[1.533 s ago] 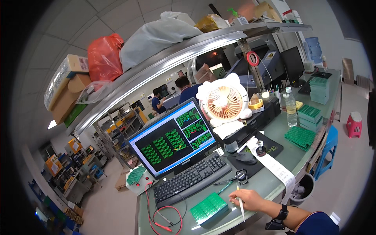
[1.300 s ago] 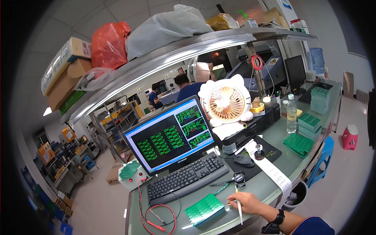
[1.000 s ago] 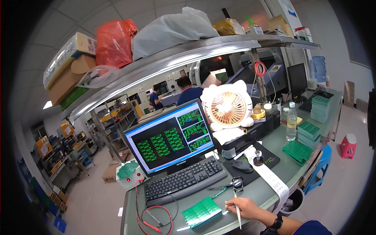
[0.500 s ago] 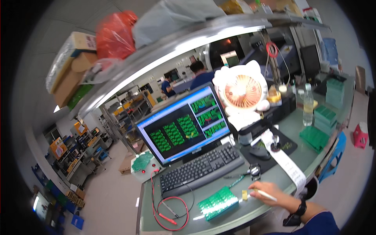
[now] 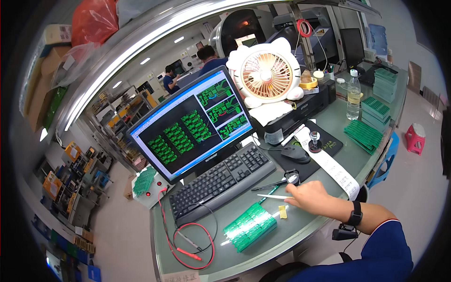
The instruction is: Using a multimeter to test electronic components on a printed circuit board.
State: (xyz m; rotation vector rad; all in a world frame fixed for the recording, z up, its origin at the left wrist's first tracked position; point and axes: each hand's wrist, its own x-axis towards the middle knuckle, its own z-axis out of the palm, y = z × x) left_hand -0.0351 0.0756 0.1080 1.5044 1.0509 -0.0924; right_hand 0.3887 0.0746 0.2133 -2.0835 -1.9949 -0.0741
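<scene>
My right hand (image 5: 310, 197) comes in from the lower right with a dark watch on its wrist. Its thumb and fingers are closed round a slim white pen-like tool (image 5: 272, 196), whose tapered end points left above the bench. Just below this tool lies a small yellow piece (image 5: 283, 212). To the left of it sits a stack of green circuit boards (image 5: 250, 227), glossy on top, on the grey-green bench. A thin dark-green stick (image 5: 269, 194) lies behind the boards. My left hand is out of sight.
Behind are a keyboard (image 5: 223, 178), a monitor (image 5: 188, 127) showing green board layouts, and a mouse (image 5: 296, 153). Red and black test leads (image 5: 212, 254) loop at left. A paper strip (image 5: 336, 171), a bottle (image 5: 353, 96) and more boards (image 5: 364, 136) stand right; a fan (image 5: 266, 75) glows behind.
The view has shifted, so the bench things sit higher and further left. My right hand keeps its hold, and the white tool has swung round, its tapered end now pointing left.
</scene>
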